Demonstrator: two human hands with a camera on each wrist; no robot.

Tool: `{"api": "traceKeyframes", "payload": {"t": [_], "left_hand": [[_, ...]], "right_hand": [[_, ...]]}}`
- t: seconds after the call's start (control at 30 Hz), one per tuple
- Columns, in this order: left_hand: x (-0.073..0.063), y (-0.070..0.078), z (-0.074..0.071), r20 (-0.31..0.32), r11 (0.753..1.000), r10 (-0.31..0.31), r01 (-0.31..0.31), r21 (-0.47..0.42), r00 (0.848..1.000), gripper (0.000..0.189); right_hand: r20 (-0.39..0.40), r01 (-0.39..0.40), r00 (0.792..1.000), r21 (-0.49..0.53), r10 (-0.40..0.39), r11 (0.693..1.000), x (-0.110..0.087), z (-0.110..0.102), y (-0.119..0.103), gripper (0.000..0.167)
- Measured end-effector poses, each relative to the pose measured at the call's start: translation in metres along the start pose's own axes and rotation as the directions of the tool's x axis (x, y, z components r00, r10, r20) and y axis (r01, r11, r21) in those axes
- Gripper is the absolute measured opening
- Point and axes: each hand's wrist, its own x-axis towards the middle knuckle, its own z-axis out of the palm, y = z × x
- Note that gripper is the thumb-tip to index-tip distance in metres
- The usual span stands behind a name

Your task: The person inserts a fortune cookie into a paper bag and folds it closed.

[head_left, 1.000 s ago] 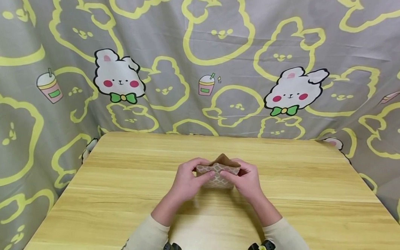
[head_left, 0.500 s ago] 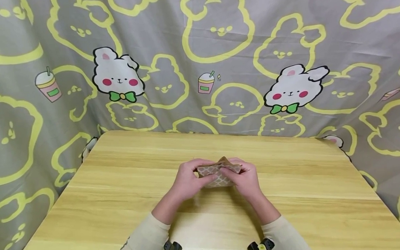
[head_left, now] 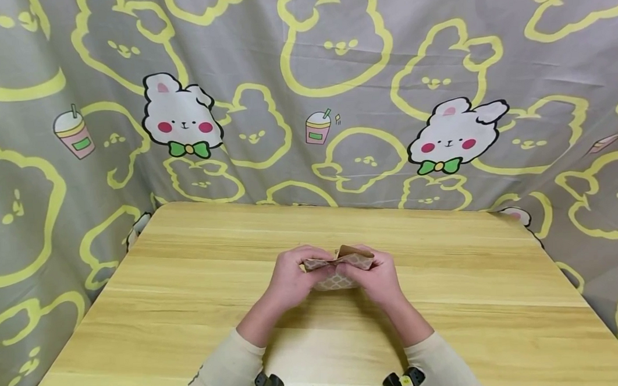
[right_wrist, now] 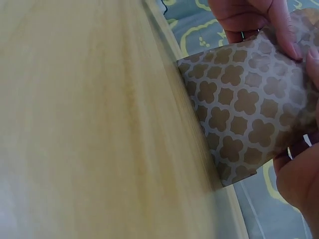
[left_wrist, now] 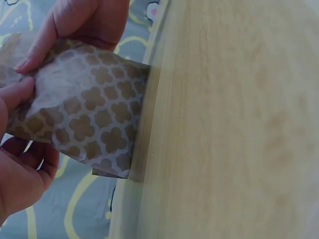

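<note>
A small brown paper bag [head_left: 337, 281] with a white quatrefoil lattice print stands on the table between both hands. My left hand [head_left: 291, 278] grips its upper left side, thumb on the near face and fingers behind. On the upper right side, my right hand [head_left: 381, 275] pinches the paper the same way. The bag's top edge is squeezed inward and creased at the middle, and a plain brown flap shows behind on the right. In the left wrist view the bag [left_wrist: 102, 109] has its base on the wood. What the bag contains is hidden.
The light wood table [head_left: 163, 317] reaches back to a grey curtain [head_left: 260, 55] printed with yellow outlines and white rabbits. Black wrist cameras are strapped over the beige sleeves [head_left: 229, 366].
Both thumbs have pressed the near side of the bag's mouth inward. The top has gone from gaping with a raised back point to lower, narrower and creased at the centre.
</note>
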Motion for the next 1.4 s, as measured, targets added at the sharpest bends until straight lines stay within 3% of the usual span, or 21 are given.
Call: {"api": "traceKeyframes", "payload": {"t": [0.27, 0.43, 0.6, 0.87, 0.97, 1.17, 1.27, 1.4], "left_hand": [[-0.001, 0.001, -0.002, 0.021, 0.999, -0.024, 0.023, 0.036, 0.999, 0.019], [-0.002, -0.002, -0.002, -0.006, 0.999, -0.019, 0.02, 0.031, 1.0, 0.015], [-0.002, -0.003, -0.003, -0.012, 0.999, -0.02, 0.021, 0.034, 1.0, 0.015], [-0.004, 0.001, -0.007, 0.068, 0.993, -0.121, 0.121, 0.002, 0.99, 0.027], [-0.004, -0.002, -0.006, 0.063, 0.995, -0.097, 0.095, 0.031, 0.993, 0.023], [-0.003, -0.006, -0.004, 0.044, 0.999, -0.011, 0.01, 0.038, 0.999, 0.02], [-0.002, -0.005, -0.005, 0.046, 0.999, -0.025, 0.024, 0.023, 0.999, 0.023], [-0.001, -0.004, -0.006, 0.047, 0.998, -0.049, 0.048, 0.037, 0.998, 0.022]], "right_hand": [[-0.043, 0.011, 0.999, -0.028, -0.012, 1.0, 0.001, 0.005, 0.003, 0.017], [0.017, -0.004, 1.0, -0.028, 0.005, 1.0, 0.0, -0.001, 0.002, 0.026], [0.075, -0.023, 0.997, -0.006, 0.024, 1.0, 0.0, -0.007, 0.003, 0.022], [0.027, 0.012, 1.0, 0.003, -0.013, 1.0, 0.001, -0.006, 0.006, 0.032], [0.035, 0.019, 0.999, 0.021, -0.019, 1.0, 0.0, -0.007, 0.008, 0.034], [0.16, -0.019, 0.987, 0.105, 0.002, 0.994, 0.0, -0.015, 0.01, 0.039], [0.182, -0.046, 0.983, 0.124, 0.023, 0.991, 0.001, -0.017, 0.01, 0.041], [0.166, -0.024, 0.986, 0.102, 0.007, 0.994, 0.002, -0.017, 0.012, 0.038]]}}
